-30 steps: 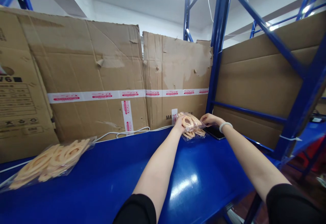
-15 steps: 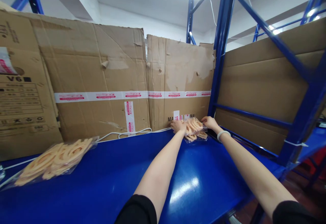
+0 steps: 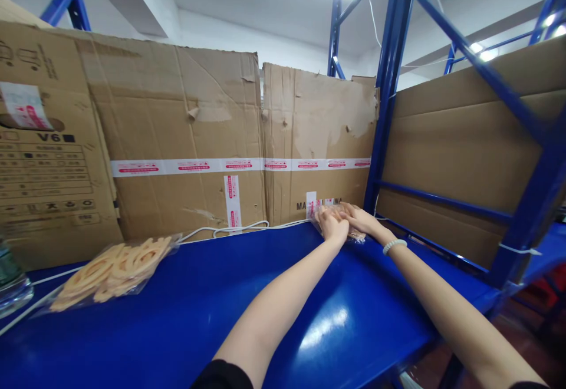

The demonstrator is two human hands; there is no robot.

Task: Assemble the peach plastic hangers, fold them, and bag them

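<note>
Near the back of the blue surface lies a clear plastic bag of beige curved pieces (image 3: 357, 237), mostly covered by my hands. My left hand (image 3: 332, 224) is on top of the bag with its fingers curled over it. From the right, my right hand (image 3: 360, 219), with a pale beaded bracelet on the wrist, reaches over the bag and meets the left. Its fingertips are partly hidden, and they seem to grip the plastic. A second clear bag of the same beige curved pieces (image 3: 117, 268) lies flat at the left.
Cardboard sheets (image 3: 221, 112) with printed tape stand along the back of the blue shelf (image 3: 212, 312). A blue metal upright (image 3: 389, 82) rises at the right corner. A white cable (image 3: 241, 228) runs along the back edge. A clear bottle (image 3: 13, 283) stands far left.
My hands, earlier at opposite ends of the bag, have come together over it and now cover most of it. The view has shifted slightly to the left.
</note>
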